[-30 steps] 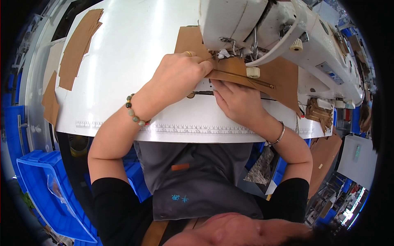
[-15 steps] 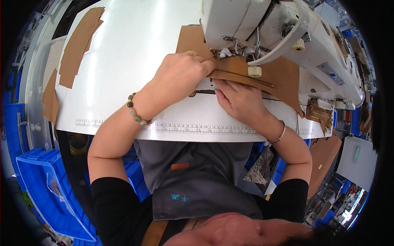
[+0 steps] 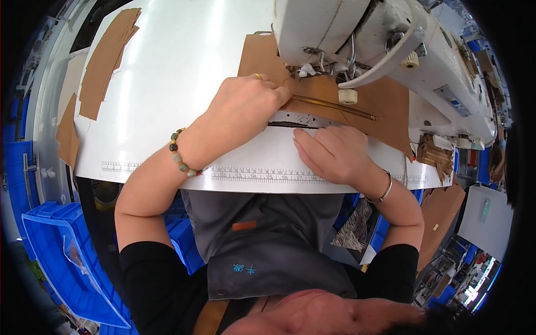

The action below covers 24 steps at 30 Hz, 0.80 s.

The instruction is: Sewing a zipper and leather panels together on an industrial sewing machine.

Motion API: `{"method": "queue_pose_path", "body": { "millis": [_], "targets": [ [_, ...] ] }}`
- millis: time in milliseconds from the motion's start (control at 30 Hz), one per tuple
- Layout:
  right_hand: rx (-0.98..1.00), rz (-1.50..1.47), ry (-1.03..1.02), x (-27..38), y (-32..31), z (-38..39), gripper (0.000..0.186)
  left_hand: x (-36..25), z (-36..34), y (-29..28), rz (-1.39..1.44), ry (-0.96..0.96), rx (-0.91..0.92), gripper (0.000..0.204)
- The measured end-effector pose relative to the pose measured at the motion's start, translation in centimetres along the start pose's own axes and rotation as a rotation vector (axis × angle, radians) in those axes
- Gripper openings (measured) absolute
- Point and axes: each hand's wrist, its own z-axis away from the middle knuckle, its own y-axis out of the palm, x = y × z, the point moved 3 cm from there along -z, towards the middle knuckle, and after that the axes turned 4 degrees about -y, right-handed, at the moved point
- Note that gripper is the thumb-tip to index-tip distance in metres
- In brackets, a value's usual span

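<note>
Hidden: needle area under the head of the white sewing machine [image 3: 357,28], masked by the machine body and the left knuckles; far end of the brown leather piece [image 3: 385,106] tucked beneath the machine; fingertips of the left hand curled under, out of sight
Hard to make out: small white bits just beside the presser foot; exact contact between left fingertips and the leather
Cut off: right end of the machine and of the white table [image 3: 167,84], bent away at the rim of the view

Left hand [image 3: 245,106]: forearm up from the lower left, beaded bracelet [image 3: 180,153] on the wrist, hand knuckles-up, fingers bunched and bent, ring on one finger
Left grip: fingers drawn together, pressing down on the near edge of the leather at the start of the brass zipper [image 3: 332,106]; pinching or only pressing, cannot tell

Right hand [image 3: 335,153]: forearm up from the lower right, metal bangle [image 3: 382,192] on the wrist, palm down, fingers straight and close together, pointing left and up
Right grip: flat and empty, fingertips on the table just below the dark slot by the leather's edge

Leather piece: flat on the table under the machine head, zipper lying across it, slanting down to the right
Elsewhere: stack of brown pieces [image 3: 106,56] at the table's far left, well apart from both hands; blue bin [image 3: 61,251] below the table on the left
</note>
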Motion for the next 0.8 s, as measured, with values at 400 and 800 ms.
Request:
{"method": "queue_pose_path", "body": {
  "millis": [400, 800],
  "targets": [
    [-0.010, -0.108, -0.184, 1.3, 0.1, -0.3, 0.028, -0.5, 1.7, 1.0, -0.053, 0.030, -0.041, 0.046],
    [0.314, -0.092, 0.451, -5.8, 3.0, 2.7, 0.060, -1.2, 2.8, 2.0, -0.073, 0.020, -0.123, 0.058]
  ]
}}
